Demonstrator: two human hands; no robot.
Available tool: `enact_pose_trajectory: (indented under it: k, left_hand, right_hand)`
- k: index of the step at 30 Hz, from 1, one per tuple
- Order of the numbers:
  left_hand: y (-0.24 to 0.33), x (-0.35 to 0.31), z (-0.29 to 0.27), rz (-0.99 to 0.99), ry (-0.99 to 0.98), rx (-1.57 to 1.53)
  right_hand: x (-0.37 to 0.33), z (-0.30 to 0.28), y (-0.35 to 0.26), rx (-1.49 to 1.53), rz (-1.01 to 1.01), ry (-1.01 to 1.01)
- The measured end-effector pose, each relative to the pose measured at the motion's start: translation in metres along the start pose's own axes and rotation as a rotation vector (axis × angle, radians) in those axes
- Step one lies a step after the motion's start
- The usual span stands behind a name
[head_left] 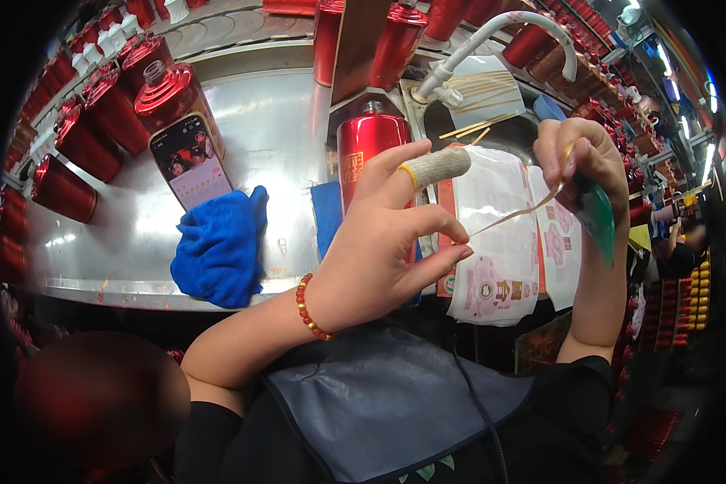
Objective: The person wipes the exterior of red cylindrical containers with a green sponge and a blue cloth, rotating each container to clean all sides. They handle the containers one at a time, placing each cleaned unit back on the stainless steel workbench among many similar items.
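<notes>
My left hand is closed, thumb and fingertip pinching one end of a thin, pale brownish strip. A knitted finger sleeve with a yellow edge covers one of its fingers. The strip runs taut up to my right hand, whose fingers are curled round the other end. A green flat piece, perhaps a scraper, hangs from the right palm. Behind my left hand stands a shiny red bottle, its lower part hidden. Below the strip lie white printed sheets.
A blue cloth and a propped phone sit on the metal bench at left. Several red bottles line the far left. A white curved tap rises over a sink with thin wooden sticks beside it.
</notes>
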State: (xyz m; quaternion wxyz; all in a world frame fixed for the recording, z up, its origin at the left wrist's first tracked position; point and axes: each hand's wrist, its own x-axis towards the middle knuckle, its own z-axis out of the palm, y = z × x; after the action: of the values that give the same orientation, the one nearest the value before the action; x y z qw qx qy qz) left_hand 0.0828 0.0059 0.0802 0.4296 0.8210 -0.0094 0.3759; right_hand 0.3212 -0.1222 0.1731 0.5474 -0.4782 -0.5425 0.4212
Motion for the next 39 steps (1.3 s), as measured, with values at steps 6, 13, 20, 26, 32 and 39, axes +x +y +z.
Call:
enact_pose_trajectory:
  k: [6, 13, 20, 26, 32, 39]
  left_hand:
    - [0.002, -0.003, -0.007, 0.04, 0.08, 0.165]
    - [-0.002, -0.007, -0.02, 0.289, 0.274, 0.653]
    - [-0.014, -0.011, -0.028, 0.564, 0.422, 0.858]
    - [-0.012, -0.019, -0.041, 0.572, 0.391, 0.988]
    - [-0.011, -0.034, -0.046, 0.57, 0.359, 0.994]
    - [-0.008, -0.034, -0.031, 0.617, 0.326, 0.829]
  right_hand:
    - [-0.016, -0.017, 0.008, 0.051, 0.018, 0.062]
    - [-0.026, -0.02, -0.004, -0.071, 0.293, 0.034]
    - [-0.029, -0.02, -0.01, -0.234, 0.419, -0.116]
    - [-0.033, -0.024, -0.005, -0.385, 0.458, -0.249]
    - [-0.047, -0.025, 0.006, -0.719, 0.681, -0.28]
    - [-0.067, 0.01, 0.01, -1.444, 0.64, 0.437]
